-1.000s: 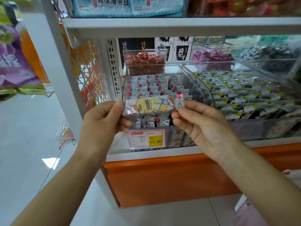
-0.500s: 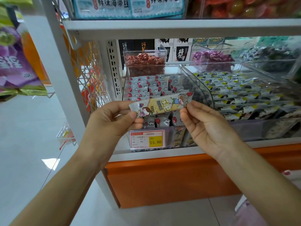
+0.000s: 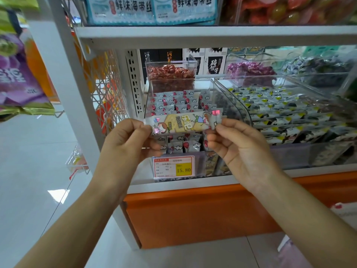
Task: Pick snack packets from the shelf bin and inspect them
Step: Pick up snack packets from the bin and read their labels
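Yellow and white, printed with cartoon figures, the snack packet (image 3: 185,123) lies level in the head view, stretched between the two hands. The left hand (image 3: 127,144) pinches its left end with thumb and curled fingers. The right hand (image 3: 239,149) pinches the right end the same way. The hands are apart, with the packet's whole length between them, and both are clamped on it.

The packet is held in the air in front of the clear shelf bin (image 3: 231,105), above the price tag (image 3: 172,167) on the bin's front, which reads 15.80. Inside the bin stand rows of small grey packets (image 3: 173,101) with red spots and white clouds.

Just to the right is a wider clear bin (image 3: 289,153), filled with dark packets marked with yellow. Behind the bins stand a tub of red sweets (image 3: 171,71) and one of purple sweets (image 3: 251,69).

A white shelf board (image 3: 212,35) runs above, carrying pale blue packs with printed characters. Below the bins is an orange base panel (image 3: 193,215). A white wire mesh panel (image 3: 104,88) closes the shelf's left side, and a purple bag (image 3: 17,80) hangs at the far left over the pale floor (image 3: 29,151).
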